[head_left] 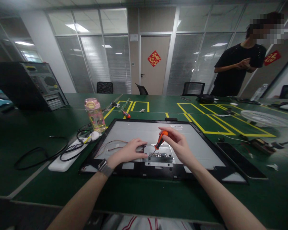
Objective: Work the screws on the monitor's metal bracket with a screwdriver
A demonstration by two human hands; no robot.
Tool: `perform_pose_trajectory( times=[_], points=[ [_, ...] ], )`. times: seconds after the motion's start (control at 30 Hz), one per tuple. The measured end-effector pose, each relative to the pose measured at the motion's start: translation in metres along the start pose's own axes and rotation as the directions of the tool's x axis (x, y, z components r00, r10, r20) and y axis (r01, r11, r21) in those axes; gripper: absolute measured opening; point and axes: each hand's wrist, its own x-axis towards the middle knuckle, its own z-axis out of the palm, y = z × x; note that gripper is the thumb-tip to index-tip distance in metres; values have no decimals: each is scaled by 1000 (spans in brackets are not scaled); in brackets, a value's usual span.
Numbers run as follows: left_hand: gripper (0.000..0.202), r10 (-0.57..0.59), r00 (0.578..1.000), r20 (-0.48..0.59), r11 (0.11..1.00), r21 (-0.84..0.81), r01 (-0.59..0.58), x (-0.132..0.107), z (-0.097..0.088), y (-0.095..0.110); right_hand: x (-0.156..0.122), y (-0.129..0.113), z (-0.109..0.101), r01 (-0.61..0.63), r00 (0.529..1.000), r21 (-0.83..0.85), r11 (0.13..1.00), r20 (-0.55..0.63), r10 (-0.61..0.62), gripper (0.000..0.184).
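A flat display panel (194, 140) with a black frame lies on the table, its grey back facing up. A silver metal bracket (169, 150) with ports along its near side sits at the panel's middle. My right hand (179, 143) is closed on the handle of an orange and black screwdriver (160, 140). The screwdriver leans, its tip down at the bracket's near left part. My left hand (132, 150) grips the bracket's left end between thumb and fingers. Thin wires (115, 142) run across the panel left of the bracket.
A pink-lidded bottle (95, 115), white power strip (68, 158) and black cables (40, 156) lie left. Another screwdriver (126, 115) lies beyond the panel. At right are a black slab (240, 159) and clear disc (266, 118). A computer case (31, 84) stands far left; a person (240, 64) stands opposite.
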Motion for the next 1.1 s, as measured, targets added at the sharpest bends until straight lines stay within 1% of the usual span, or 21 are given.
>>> perform_pose_trajectory(
  times=[0.1, 0.27, 0.33, 0.47, 0.57, 0.7, 0.77, 0.9, 0.97, 1.1],
  points=[
    [58, 2, 1000, -4, 1000, -7, -2, 0, 0, -1, 0, 0, -2, -8, 1000, -2, 1000, 27, 8, 28],
    [59, 2, 1000, -3, 1000, -3, -2, 0, 0, 0, 1, 2, -2, 25, 999, -50, 998, -22, -26, 19],
    [59, 4, 1000, -4, 1000, 2, -4, 0, -1, 1, 1, 1, -1, 25, 999, -50, 998, -19, -26, 17],
    [57, 6, 1000, -9, 1000, 10, -6, 0, -1, 2, -1, -1, -2, 32, 999, -61, 998, -5, -33, 27],
    [58, 8, 1000, -12, 1000, 4, -8, 0, 0, 1, -2, 0, -1, 93, 996, -136, 986, 0, -94, 27],
    [59, -1, 1000, -9, 1000, -7, 1, 0, 0, 0, -4, 0, 1, 183, 981, -229, 956, -21, -193, 19],
    [59, -1, 1000, -7, 1000, -3, 1, 0, 0, 1, -4, -2, 1, 173, 983, -227, 958, -25, -184, 19],
    [59, 10, 1000, -6, 1000, 5, -10, 0, -1, 2, -5, -5, 0, 109, 994, -159, 981, 41, -103, 29],
    [59, 14, 1000, -5, 1000, 8, -14, 0, -1, 2, -5, -5, -1, 119, 992, -135, 984, 62, -111, 27],
    [58, 16, 1000, -6, 1000, 15, -16, 0, -1, 1, -6, -5, 1, 133, 991, -160, 978, 35, -130, 20]
  ],
)
